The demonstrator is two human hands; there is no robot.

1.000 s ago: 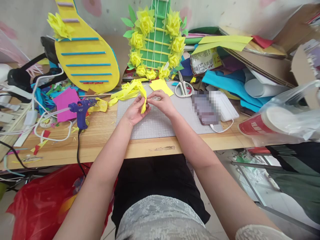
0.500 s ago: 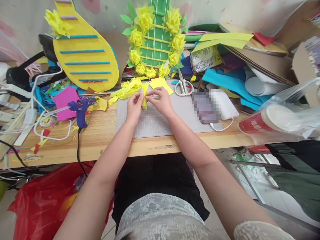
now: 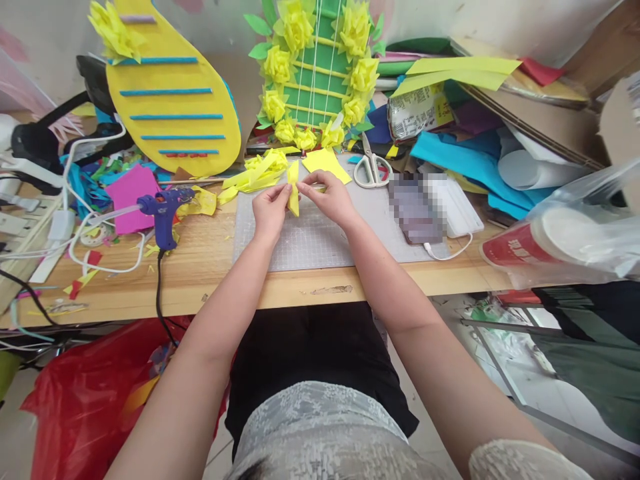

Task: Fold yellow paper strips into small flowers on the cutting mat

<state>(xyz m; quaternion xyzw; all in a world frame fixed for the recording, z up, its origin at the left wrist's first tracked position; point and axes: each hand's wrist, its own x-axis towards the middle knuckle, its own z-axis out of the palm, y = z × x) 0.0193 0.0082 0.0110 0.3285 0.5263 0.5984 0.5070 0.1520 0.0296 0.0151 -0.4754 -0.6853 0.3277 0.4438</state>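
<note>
Over the grey cutting mat (image 3: 320, 243), a narrow folded piece of yellow crepe paper (image 3: 293, 175) stands roughly upright between my hands. My left hand (image 3: 271, 212) pinches it from the left with thumb and forefinger. From the right, my right hand (image 3: 331, 199) has thumb and fingertips closed on its edge. Just behind lie crumpled yellow crepe strips (image 3: 260, 172) and a flat yellow paper square (image 3: 326, 164). Scissors (image 3: 371, 167) rest to the right of the square.
A blue glue gun (image 3: 165, 213) stands on the left among cables and scraps. Behind are a yellow cardboard pipa shape (image 3: 175, 127) and a green stringed one (image 3: 320, 87) with yellow paper flowers. To the right are a phone (image 3: 415, 213), power bank (image 3: 455, 207) and bagged red cup (image 3: 520, 243).
The yellow paper between my hands has turned and now shows a flatter, wider face; before it looked gathered. Both hands keep nearly the same place. The view has shifted slightly.
</note>
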